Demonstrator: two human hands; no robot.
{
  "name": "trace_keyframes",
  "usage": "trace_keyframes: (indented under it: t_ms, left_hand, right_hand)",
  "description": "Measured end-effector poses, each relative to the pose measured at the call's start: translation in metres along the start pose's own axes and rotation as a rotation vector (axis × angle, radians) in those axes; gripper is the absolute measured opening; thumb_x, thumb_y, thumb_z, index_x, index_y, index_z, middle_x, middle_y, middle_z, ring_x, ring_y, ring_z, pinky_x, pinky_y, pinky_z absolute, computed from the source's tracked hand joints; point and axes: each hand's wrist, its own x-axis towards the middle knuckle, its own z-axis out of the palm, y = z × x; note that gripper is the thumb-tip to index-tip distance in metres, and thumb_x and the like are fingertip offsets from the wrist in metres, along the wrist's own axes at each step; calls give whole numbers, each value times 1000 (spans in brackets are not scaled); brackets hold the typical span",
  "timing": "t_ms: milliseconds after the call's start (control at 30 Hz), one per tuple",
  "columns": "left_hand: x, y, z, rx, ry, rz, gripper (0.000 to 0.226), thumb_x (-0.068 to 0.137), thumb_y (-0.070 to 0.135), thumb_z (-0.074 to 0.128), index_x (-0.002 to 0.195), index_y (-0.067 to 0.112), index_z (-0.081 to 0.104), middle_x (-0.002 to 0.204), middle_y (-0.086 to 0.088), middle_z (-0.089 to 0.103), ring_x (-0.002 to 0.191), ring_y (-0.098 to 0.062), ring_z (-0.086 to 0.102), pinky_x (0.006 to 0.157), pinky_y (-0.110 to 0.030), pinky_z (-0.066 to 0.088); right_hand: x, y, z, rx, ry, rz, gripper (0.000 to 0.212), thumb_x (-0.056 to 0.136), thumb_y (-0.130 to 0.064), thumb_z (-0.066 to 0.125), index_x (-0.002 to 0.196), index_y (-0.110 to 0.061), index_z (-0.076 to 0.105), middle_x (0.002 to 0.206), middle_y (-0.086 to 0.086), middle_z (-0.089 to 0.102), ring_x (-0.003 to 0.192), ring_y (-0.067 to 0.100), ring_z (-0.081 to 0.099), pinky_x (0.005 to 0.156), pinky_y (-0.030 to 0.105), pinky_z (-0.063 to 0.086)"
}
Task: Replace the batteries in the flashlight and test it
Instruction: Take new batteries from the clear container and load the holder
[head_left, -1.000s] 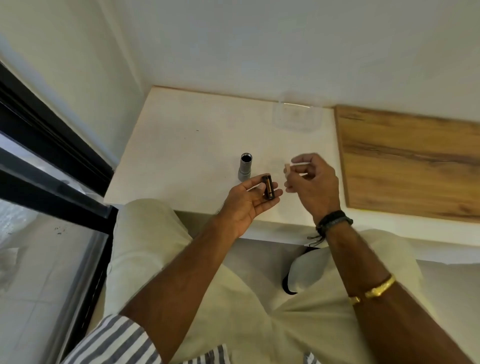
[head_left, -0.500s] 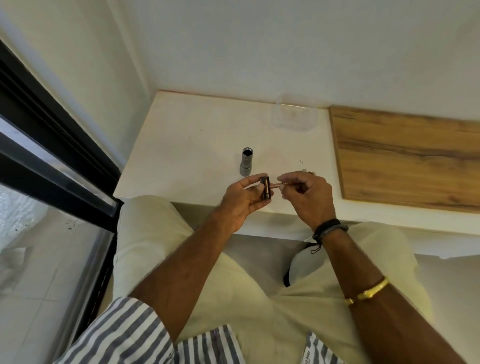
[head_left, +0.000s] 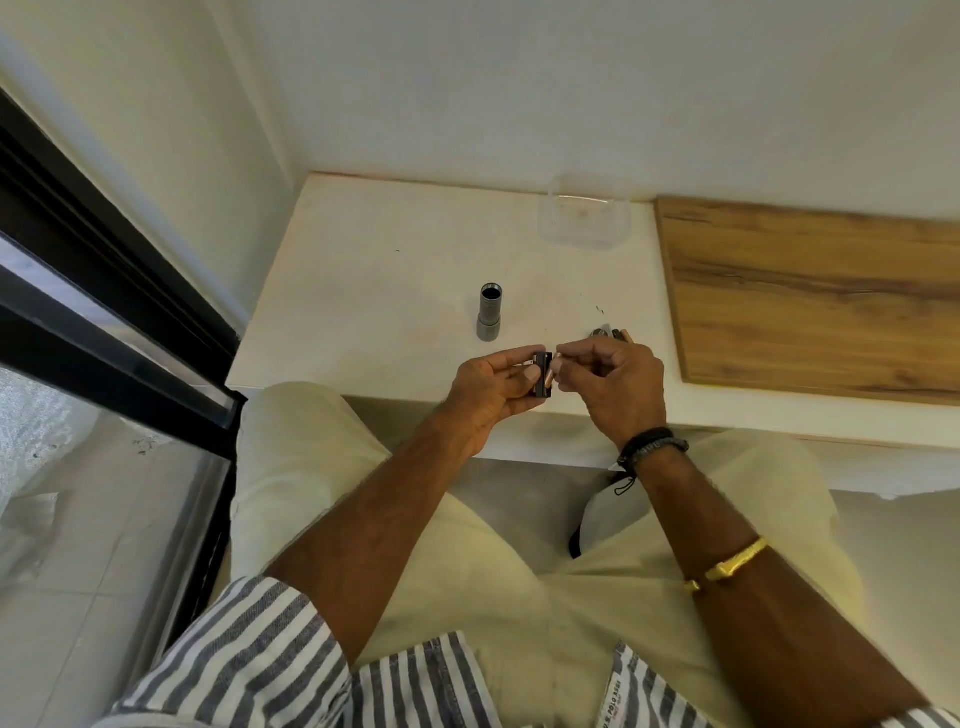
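Gripping a black battery holder (head_left: 543, 375) between thumb and curled fingers, the left hand (head_left: 493, 387) meets the right hand (head_left: 618, 384) over the near edge of the white table (head_left: 363, 291). The right hand's fingertips pinch a pale piece (head_left: 556, 364) against the holder; what it is cannot be told. The grey flashlight body (head_left: 489, 313) stands upright just beyond the left hand, untouched. A clear tub (head_left: 584, 221) sits by the wall, beside a wooden board (head_left: 810, 291).

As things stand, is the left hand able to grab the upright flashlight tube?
Likely not yet: the left hand grips the battery holder, though nothing lies between it and the flashlight tube.
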Motion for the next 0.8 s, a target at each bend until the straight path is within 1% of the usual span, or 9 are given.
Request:
trace_keyframes:
  t_ms: [100,167,267,400,500,567,667,700,800]
  left_hand:
    - [1,-1,0,1,28,0,31,93,2,63,123,5,64,113,-18,72,101,-31,71,81,-36,60]
    - [1,-2,0,6,56,4,28,92,3,64,121,5,65,110,-17,72,99,-30,72,80,-37,61]
    - [1,-2,0,-13,66,8,23,91,3,65,114,7,69,108,-15,73,98,-29,72,79,-37,61]
    - [-1,-1,0,-52,53,12,23,91,4,65,114,5,69,110,-16,73,100,-30,72,79,-37,61]
    - [0,1,-1,-130,65,22,21,92,2,63,113,4,68,107,-14,74,99,-27,72,77,-33,61]
    - [2,3,-4,-148,62,28,21,93,1,62,112,5,68,107,-12,74,99,-26,72,77,-33,60]
    - [3,6,-5,-120,62,30,25,92,1,63,117,3,67,111,-15,73,100,-29,72,80,-35,60]
    - [3,7,-5,-91,68,28,27,92,1,63,119,3,66,111,-15,73,99,-29,72,80,-36,60]
    - [5,10,-6,9,83,13,37,90,2,67,127,5,61,113,-16,72,97,-28,73,82,-38,61]
  right_hand:
    - [-2,-1,5,-23,-10,-36,16,87,-10,77,103,-9,79,81,-4,74,74,8,73,70,14,59]
    - [-3,1,8,-32,-10,-50,16,88,-10,77,104,-9,79,80,-9,72,75,5,71,72,15,59]
    - [-4,5,11,-52,9,-83,17,87,-11,77,104,-11,79,86,-4,75,78,2,69,77,14,57]
    - [-7,7,16,-107,45,-162,18,87,-7,77,105,-9,79,94,1,74,83,-2,64,79,1,46]
    - [-12,9,22,-128,21,-207,19,88,-6,75,106,-10,79,97,4,74,85,-6,61,79,1,46]
    - [-13,10,25,-148,19,-229,19,88,-7,75,107,-11,79,98,5,74,84,-3,61,79,3,47]
    - [-11,7,25,-142,34,-190,21,88,-13,76,110,-15,78,96,0,75,83,5,66,80,16,56]
    - [-11,6,24,-131,29,-160,25,88,-15,76,113,-17,76,94,-4,74,81,3,66,78,18,58]
    - [-9,3,23,-132,-62,-99,46,87,-24,77,130,-27,61,96,-12,65,79,-1,64,69,11,56]
